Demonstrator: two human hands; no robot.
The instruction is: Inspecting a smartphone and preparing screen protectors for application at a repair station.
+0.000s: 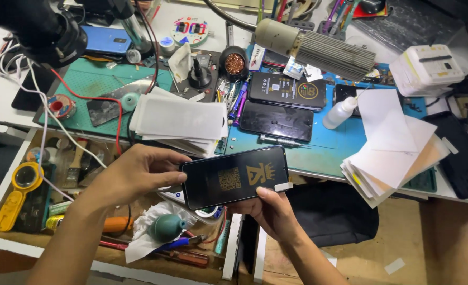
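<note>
Two hands grip one phone: left hand (139, 177) clasps its left end, right hand (268, 208) pinches the lower edge of the phone (234, 177), best kept level above the open drawer (60, 184)

Black phone (235, 177) with gold square-code and crown motif and a white tab at its corner; teal-green cutting mat (94, 84); blue work mat (318, 150); yellow magnifier (17, 192); white squeeze bottle (341, 112); teal rubber blower (166, 227); red cable (94, 98); stack of white sheets (178, 120).

A black phone (235, 177) with a glossy dark face, gold square code and crown emblem. It is held flat, slightly tilted, above an open drawer, a small white tab at its right corner
</note>
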